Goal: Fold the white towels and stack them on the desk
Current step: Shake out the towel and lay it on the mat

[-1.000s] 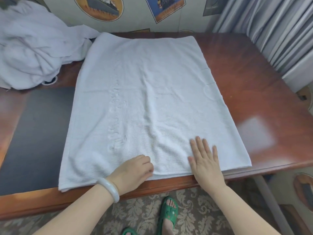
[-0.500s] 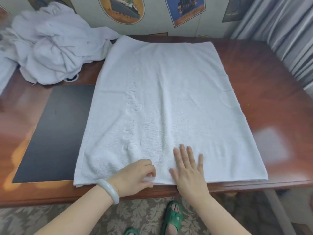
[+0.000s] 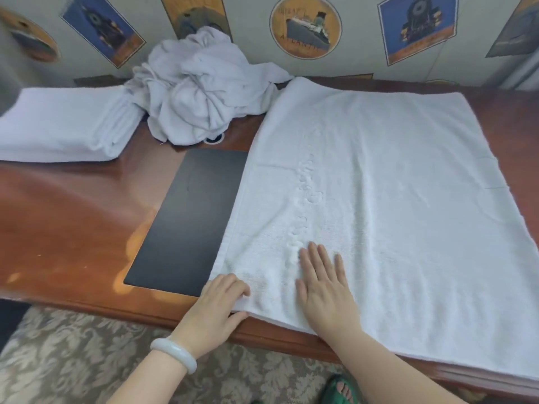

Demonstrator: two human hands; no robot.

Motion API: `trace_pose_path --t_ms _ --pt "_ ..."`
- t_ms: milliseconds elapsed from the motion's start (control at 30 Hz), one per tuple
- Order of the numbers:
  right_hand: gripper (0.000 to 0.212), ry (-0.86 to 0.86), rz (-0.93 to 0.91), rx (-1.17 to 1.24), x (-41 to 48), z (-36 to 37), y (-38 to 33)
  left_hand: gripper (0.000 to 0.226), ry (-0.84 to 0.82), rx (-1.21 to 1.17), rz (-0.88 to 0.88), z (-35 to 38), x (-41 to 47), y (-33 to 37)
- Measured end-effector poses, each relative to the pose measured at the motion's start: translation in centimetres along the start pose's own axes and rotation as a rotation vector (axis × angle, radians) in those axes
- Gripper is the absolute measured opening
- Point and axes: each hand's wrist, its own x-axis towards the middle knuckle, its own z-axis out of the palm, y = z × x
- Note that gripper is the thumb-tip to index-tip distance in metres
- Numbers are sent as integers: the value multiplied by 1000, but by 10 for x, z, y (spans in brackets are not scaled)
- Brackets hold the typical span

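Two hands worked a spread white towel [image 3: 393,205] on the desk [image 3: 73,217]: left hand [image 3: 217,304] pinching its near-left corner, right hand [image 3: 323,284] pressed flat, fingers apart.

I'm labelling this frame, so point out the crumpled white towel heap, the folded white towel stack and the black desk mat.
crumpled white towel heap [image 3: 201,91], head view, middle.
folded white towel stack [image 3: 58,123], head view, top.
black desk mat [image 3: 189,223], head view, bare centre.

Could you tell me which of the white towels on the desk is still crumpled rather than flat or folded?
The crumpled towel at the back against the wall; the folded towel sits left of it, and the spread towel lies flat under both hands.
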Motion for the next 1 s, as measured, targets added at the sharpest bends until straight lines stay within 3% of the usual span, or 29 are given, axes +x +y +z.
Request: trace_pose_path --t_ms 267,400,467,533,600,667,767,867,933,1000 --pt "61 -4 -1 -40 1 0 3 24 -84 77 193 -26 0 -31" --pt "62 3 -12 -60 2 1 4 19 -156 49 175 -32 -5 -42" --pt "62 8 -12 -62 2 2 4 16 -238 -69 31 -36 -3 -41" --pt "62 12 -11 -70 2 2 4 8 -295 -293 -220 -44 1 -35" --pt "62 5 -10 -82 2 3 4 11 -142 -342 -406 -44 4 -34" --pt "62 2 -8 -86 2 3 3 35 17 -291 -602 -40 12 -28" --pt "62 3 -5 -80 2 3 3 45 30 -387 -819 -34 29 -15" --pt "62 1 -3 -88 1 3 4 32 28 -355 -845 -31 31 -17" --pt "62 -10 -3 -90 2 3 4 39 26 -262 -795 -29 23 -18" --pt "62 -19 1 -88 2 2 4 41 103 -343 -741 -28 13 -16"
